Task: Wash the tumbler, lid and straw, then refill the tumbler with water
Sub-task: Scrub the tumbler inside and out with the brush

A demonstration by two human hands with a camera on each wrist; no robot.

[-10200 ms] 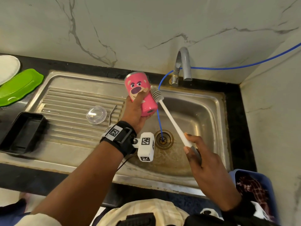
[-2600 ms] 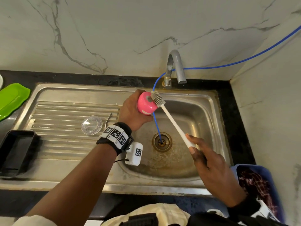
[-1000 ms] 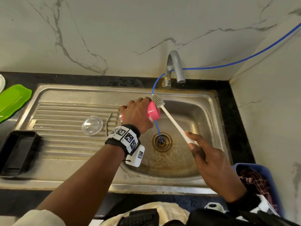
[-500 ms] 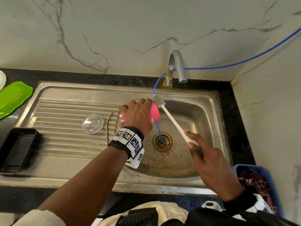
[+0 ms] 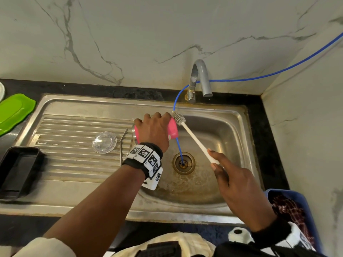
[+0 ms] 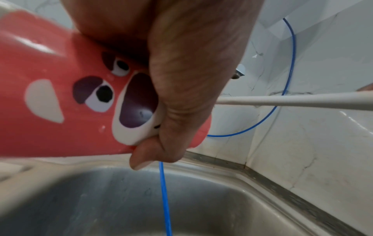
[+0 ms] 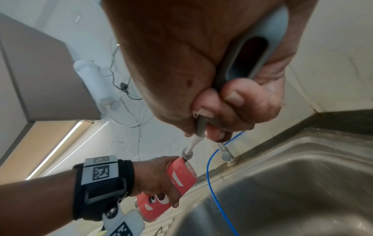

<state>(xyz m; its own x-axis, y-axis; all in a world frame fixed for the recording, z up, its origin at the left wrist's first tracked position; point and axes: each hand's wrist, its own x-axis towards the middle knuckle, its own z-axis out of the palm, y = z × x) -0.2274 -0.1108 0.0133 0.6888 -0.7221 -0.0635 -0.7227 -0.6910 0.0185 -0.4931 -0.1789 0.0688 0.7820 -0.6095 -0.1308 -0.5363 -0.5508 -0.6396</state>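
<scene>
Right now the left hand [image 5: 154,131] is wrapped over the pink tumbler [image 5: 173,129], fingers and thumb curled round its body, holding it on its side above the near-left edge of the sink basin [image 5: 225,138]; the wrist view shows the thumb pressed across the cartoon face printed on the tumbler [image 6: 60,99]. Just right of the tumbler's closed end, the grey bristle head of the bottle brush [image 5: 179,118] touches the pink surface, and its white shaft runs down and right across the basin to the right hand [image 5: 239,190], whose fingers are clenched round the grey handle [image 7: 248,62], index finger laid along the shaft. Both hands are well apart, joined only by the brush. Left of the basin, on the ribbed draining board [image 5: 70,164], the clear round lid [image 5: 104,142] lies flat, and a thin metal straw [image 5: 121,145] lies just beside it, between lid and tumbler. A blue hose [image 5: 178,145] drops from behind the tap [image 5: 199,78] into the drain [image 5: 183,163] at the basin's middle. Farther left of the draining board sit a black tray [image 5: 18,169] and a green dish [image 5: 14,112] on the dark desk [image 5: 269,145]; a blue basket [image 5: 297,210] stands right of the basin.
</scene>
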